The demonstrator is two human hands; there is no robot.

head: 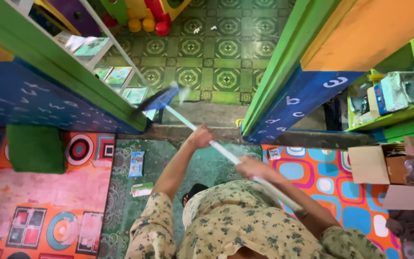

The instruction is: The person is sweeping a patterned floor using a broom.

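Blue broom [161, 100] in both hands; cardboard box [367, 163] right.

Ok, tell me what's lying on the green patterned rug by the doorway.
On the green rug lie a light blue packet and a small green-and-white pack. The person's arms and floral shirt cover the rug's near part, so anything there is hidden.

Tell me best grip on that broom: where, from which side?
Grip the broom on its pale straight shaft, probably from above, as the left hand and right hand do. It slants up to the blue head at the doorway; the head is blurred.
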